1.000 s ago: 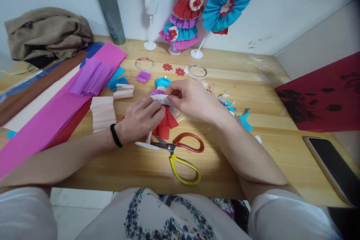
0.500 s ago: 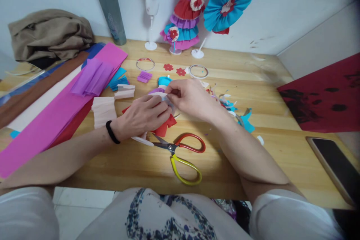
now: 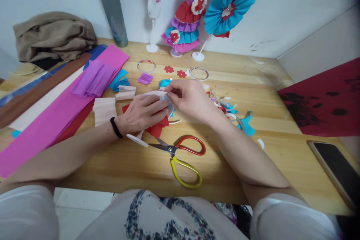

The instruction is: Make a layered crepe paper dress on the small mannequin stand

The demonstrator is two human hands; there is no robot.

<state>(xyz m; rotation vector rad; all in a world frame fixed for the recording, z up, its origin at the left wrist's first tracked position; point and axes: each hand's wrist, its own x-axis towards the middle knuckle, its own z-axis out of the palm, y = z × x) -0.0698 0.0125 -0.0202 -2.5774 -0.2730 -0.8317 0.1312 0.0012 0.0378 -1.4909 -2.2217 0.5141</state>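
My left hand (image 3: 146,114) is closed round a small mannequin stand. Its blue paper-covered top (image 3: 165,83) pokes out beyond my fingers, and its white disc base (image 3: 137,140) shows below my wrist. A pale, whitish strip (image 3: 156,93) lies across the figure under my left fingers. Thumb and forefinger of my right hand (image 3: 187,97) pinch together at the right end of this strip, touching the figure. Most of the body is hidden by my hands. Red crepe paper (image 3: 157,127) lies beneath my left hand. Scissors (image 3: 171,149) with red and yellow handles lie half-spread just in front.
Folded crepe paper strips (image 3: 70,99) cover the left side. Along the wall stand a bottle (image 3: 114,15), a bare mannequin (image 3: 154,7) and two paper-dressed ones (image 3: 187,15). Tape rolls (image 3: 199,74), red flowers (image 3: 169,69), scraps (image 3: 246,124) and a phone (image 3: 334,170) lie about.
The held mannequin has tilted slightly, its base shifting left and up. My left hand has moved a little left; my right hand keeps its pinch in nearly the same place.
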